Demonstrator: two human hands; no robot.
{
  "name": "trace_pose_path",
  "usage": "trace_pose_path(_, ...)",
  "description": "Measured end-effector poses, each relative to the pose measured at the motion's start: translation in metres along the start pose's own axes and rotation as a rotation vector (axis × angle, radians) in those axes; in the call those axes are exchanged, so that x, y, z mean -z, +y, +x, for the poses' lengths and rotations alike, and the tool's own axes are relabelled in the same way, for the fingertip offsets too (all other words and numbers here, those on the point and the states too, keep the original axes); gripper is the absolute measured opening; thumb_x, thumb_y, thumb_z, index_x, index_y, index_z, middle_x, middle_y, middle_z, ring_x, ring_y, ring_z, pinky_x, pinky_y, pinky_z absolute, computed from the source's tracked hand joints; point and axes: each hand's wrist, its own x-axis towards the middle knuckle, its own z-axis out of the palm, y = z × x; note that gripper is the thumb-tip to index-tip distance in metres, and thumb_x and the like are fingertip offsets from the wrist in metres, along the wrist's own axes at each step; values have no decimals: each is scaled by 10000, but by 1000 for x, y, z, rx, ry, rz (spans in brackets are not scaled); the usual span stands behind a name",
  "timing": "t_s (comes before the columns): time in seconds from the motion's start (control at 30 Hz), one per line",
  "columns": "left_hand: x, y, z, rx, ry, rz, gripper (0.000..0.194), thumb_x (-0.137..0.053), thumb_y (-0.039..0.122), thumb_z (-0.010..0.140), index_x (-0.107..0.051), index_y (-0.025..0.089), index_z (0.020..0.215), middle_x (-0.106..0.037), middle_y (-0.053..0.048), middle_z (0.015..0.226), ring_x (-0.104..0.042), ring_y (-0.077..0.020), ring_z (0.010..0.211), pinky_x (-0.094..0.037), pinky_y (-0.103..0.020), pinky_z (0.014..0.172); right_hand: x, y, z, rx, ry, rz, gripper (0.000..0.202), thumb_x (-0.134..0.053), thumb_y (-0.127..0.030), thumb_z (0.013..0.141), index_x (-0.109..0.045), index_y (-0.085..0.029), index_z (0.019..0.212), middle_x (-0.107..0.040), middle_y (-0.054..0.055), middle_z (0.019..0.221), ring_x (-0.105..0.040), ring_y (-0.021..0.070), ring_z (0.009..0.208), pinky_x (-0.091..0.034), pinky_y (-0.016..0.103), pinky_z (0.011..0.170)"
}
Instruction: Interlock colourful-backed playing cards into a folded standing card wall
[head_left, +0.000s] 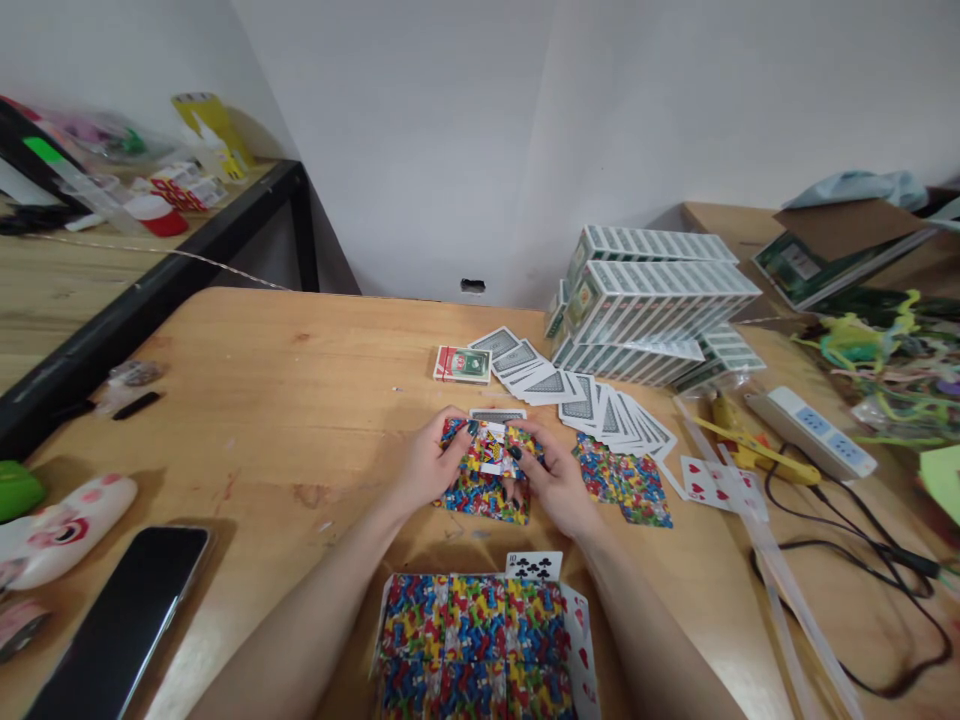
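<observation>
My left hand (437, 458) and my right hand (553, 482) pinch the two sides of a face card (491, 447). Colourful patterned paper covers its ends, so only a strip of the printed face shows in the middle. Beneath it on the table lies another piece with the same pattern (480, 497), and a grey-backed card (498, 414) lies just beyond. Between my forearms a panel of cards (476, 640) covered in that pattern lies flat. A ten of clubs (533, 565) sticks out at its far edge, and a heart card (580, 650) shows along its right side.
A card box (463, 364) lies behind my hands, beside fanned grey-backed cards (619, 415). More patterned pieces (624, 480) and a heart card (709, 482) are to the right. Stacked card cartons (660, 300), a yellow glue gun (765, 450), a power strip (814, 430) and a phone (124, 620) surround these.
</observation>
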Motion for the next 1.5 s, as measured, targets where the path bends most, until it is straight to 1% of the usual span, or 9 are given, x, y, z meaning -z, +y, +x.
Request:
trace_pose_path(0.23, -3, -1, -1, -1, -17, -35, 166, -466, 350, 824, -465, 197, 891, -399, 90, 537, -345, -30, 311, -282, -145, 319, -4, -2, 1, 23, 28, -20, 401, -494, -338, 832, -369, -247, 1202, -532, -69, 541, -487, 96, 386, -398, 202, 365)
trace_pose_path(0.4, -5, 2, -1, -12, 6, 50, 158, -455, 329, 827, -477, 191, 901, -426, 71, 563, -380, -45, 384, -322, -138, 356, -6, 0, 1, 18, 45, -45, 416, -492, -356, 825, -362, -248, 1205, -520, -76, 562, -491, 89, 391, -406, 199, 372)
trace_pose_path(0.6, -7, 3, 0, -62, 3, 83, 170, -457, 340, 824, -480, 185, 888, -505, 19, 714, -477, -77, 537, -412, -153, 439, -9, -2, 0, 31, 44, -61, 548, -499, -338, 818, -235, -279, 1295, -523, -72, 581, -496, 93, 393, -439, 217, 389)
trace_pose_path(0.8, -12, 4, -2, 41, -59, -82, 252, -467, 425, 811, -430, 192, 899, -467, 49, 663, -439, -53, 390, -393, -170, 343, -11, -4, -1, 23, 44, -25, 622, -518, -338, 803, -180, -293, 1323, -533, -63, 610, -505, 101, 413, -439, 229, 400)
trace_pose_path(1.07, -6, 2, 0, 67, -142, -170, 259, -502, 431, 796, -410, 204, 882, -451, 83, 525, -419, -56, 334, -322, -151, 312, -15, -8, 0, 68, 112, -3, 759, -558, -305, 782, -49, -302, 1346, -542, -73, 612, -500, 115, 398, -445, 256, 419)
trace_pose_path(1.17, -3, 2, 0, 64, -161, -213, 273, -526, 419, 777, -418, 197, 894, -508, 70, 521, -452, -70, 346, -346, -161, 331, -15, -11, 1, 126, 181, -2, 630, -576, -281, 767, -202, -286, 1274, -547, -61, 610, -521, 134, 432, -456, 273, 448)
trace_pose_path(1.33, 1, 3, -2, 10, -131, -100, 228, -521, 365, 770, -551, 157, 856, -502, 58, 442, -444, -78, 330, -354, -177, 350, -4, -5, 5, 214, 246, -38, 164, -580, -256, 751, -533, -235, 907, -610, 7, 769, -598, 178, 695, -490, 323, 653)
trace_pose_path(1.43, 5, 3, 1, -145, -59, 48, 201, -514, 247, 757, -648, 176, 890, -649, -24, 646, -604, -147, 597, -492, -255, 573, 5, -1, 7, 345, 321, -102, 58, -624, -178, 683, -608, -212, 727, -596, 31, 978, -536, 205, 978, -429, 342, 847)
trace_pose_path(1.5, 7, 2, 3, -238, -6, 117, 255, -471, 167, 757, -666, 204, 918, -680, -50, 898, -618, -180, 834, -486, -310, 764, 8, -1, 8, 344, 390, 5, 111, -609, -210, 701, -624, -227, 809, -564, 29, 1095, -506, 199, 1041, -432, 335, 850)
